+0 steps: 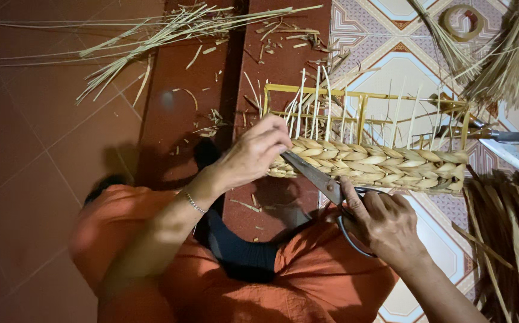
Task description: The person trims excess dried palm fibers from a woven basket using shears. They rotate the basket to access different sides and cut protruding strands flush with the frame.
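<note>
Your right hand (385,224) is clenched around the scissors (322,182), fingers threaded through the dark handle loops, which are mostly hidden under your knuckles and partly lost against the orange cloth of your lap. Your left hand (253,152) is curled over the near end of the woven basket (370,164), fingertips pinching at the braid; exactly what they grip is covered by the hand itself. The scissor blades run up and to the left from your right hand, their tip vanishing beneath your left palm at the basket's end. The basket lies on its side, long axis running left to right, its braided band nearest you and its bare yellow frame and loose upright strands pointing away from you. Beyond the basket's far right end lies a knife (511,137), handle half buried in straw. A bundle of dark reeds (511,239) sits right of the basket, cut off by the frame edge.
</note>
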